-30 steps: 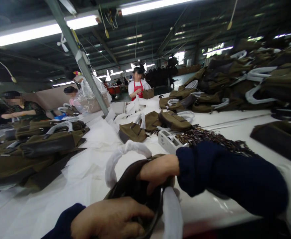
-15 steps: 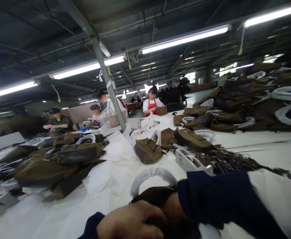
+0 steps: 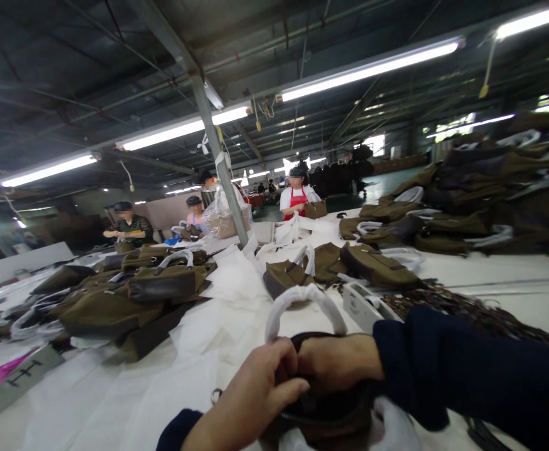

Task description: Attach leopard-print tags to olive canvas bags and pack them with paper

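An open handbag (image 3: 321, 426) stands right in front of me, with a dark inside and a white-wrapped handle (image 3: 305, 294) arching up at its far side. My left hand (image 3: 262, 388) is closed at the bag's left rim, its thumb pointing right over the opening. My right hand (image 3: 338, 360) reaches in from the right across the bag's mouth. Its fingers are curled and meet those of my left hand; what they hold, if anything, is hidden. More white wrapping shows at the bag's near side.
Olive and brown handbags are heaped at the left (image 3: 115, 307) and the right (image 3: 481, 194). A small bag (image 3: 286, 275) and a white dispenser-like box (image 3: 361, 307) stand beyond my hands. Dark straps (image 3: 472, 313) lie right. White sheets (image 3: 227, 282) cover the table. Co-workers, one red-aproned (image 3: 297, 199), are behind.
Both hands and the bag now appear higher in view. The bag's opening shows more plainly, and my right hand, hidden before, is visible with its fingers curled beside my left.
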Motion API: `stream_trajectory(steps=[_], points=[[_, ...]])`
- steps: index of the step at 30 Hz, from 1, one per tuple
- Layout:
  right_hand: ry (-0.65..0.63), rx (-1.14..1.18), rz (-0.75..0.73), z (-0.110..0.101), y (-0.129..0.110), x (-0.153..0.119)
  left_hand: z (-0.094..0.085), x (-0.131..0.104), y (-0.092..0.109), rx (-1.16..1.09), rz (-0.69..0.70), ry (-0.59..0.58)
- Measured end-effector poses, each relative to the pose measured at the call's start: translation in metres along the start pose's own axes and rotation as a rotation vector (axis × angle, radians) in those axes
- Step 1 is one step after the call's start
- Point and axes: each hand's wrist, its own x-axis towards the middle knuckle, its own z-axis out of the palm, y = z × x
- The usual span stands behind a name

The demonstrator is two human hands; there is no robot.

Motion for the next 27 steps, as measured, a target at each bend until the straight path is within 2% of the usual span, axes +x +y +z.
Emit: stream_trajectory(steps=[2,5,7,10,13,17,23,27], points=[[0.029,0.003,0.076,-0.014,-0.007,-0.011,0.002,0.0,-0.004,-0.026,-0.008,0.123],[0.155,0.149,0.099,-0.027,-0.016,-0.023,0.004,-0.001,-0.009,-0.105,0.013,0.198],[0.207,0.338,0.119,-0.03,-0.02,-0.027,0.003,-0.001,-0.011,-0.169,0.012,0.183],[0.273,0.613,0.237,-0.034,-0.023,-0.03,0.003,-0.001,-0.015,-0.282,-0.039,0.116],[0.329,0.727,0.314,-0.043,-0.027,-0.031,0.006,-0.001,-0.023,-0.397,-0.068,0.096],[0.318,0.761,0.298,-0.057,-0.031,-0.028,0.007,0.002,-0.03,-0.516,-0.092,0.127],[0.277,0.714,0.195,-0.069,-0.039,-0.013,-0.002,0.003,-0.014,-0.475,0.006,0.138],[0.373,0.653,0.13,-0.076,-0.051,-0.007,-0.016,-0.005,-0.012,-0.427,-0.038,0.25]])
